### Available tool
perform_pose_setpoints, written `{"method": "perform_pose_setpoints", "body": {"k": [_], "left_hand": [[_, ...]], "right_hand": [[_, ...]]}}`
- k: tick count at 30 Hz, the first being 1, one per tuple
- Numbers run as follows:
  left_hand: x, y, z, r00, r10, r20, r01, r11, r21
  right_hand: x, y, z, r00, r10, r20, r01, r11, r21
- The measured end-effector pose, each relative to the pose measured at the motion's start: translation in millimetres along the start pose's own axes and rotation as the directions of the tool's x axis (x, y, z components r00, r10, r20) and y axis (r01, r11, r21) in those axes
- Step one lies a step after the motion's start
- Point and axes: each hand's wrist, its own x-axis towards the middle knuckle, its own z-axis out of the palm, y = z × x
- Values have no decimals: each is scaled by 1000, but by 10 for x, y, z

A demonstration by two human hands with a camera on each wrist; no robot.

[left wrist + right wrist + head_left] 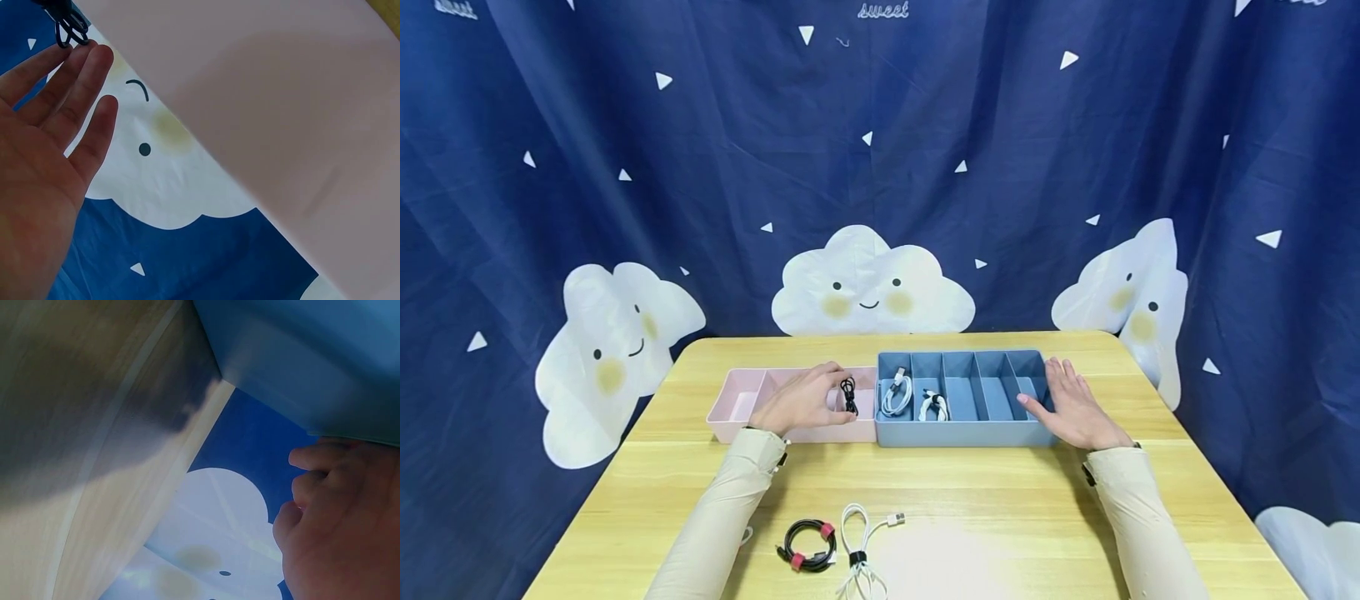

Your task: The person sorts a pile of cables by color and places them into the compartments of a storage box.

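Observation:
My left hand point(805, 400) is over the pink divided box point(737, 432) and pinches a small bundled black cable point(848, 395) between thumb and fingertips. In the left wrist view the looped end of the cable shows at the fingertips. My right hand point(1078, 410) rests against the right end of the blue divided box point(962, 434), its fingers along the outer side and the thumb over the rim. Two cables lie in the blue box's left compartments: a white USB cable point(897, 395) in the first, a braided white cable point(934, 406) in the second.
Nearer me on the wooden table point(985, 500) lie a coiled black cable point(808, 546) with red ties and a white USB cable point(855, 557) with a black tie. Part of another white cable point(747, 534) shows beside my left sleeve. A dark blue curtain point(880, 192) hangs behind.

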Motion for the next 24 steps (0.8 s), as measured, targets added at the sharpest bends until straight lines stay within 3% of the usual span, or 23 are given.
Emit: {"method": "perform_pose_setpoints", "body": {"k": [24], "left_hand": [[14,-3,18,1000,-17,21,18,1000,-16]], "right_hand": [[-2,-15,-2,1000,-2,-9,2,1000,3]]}}
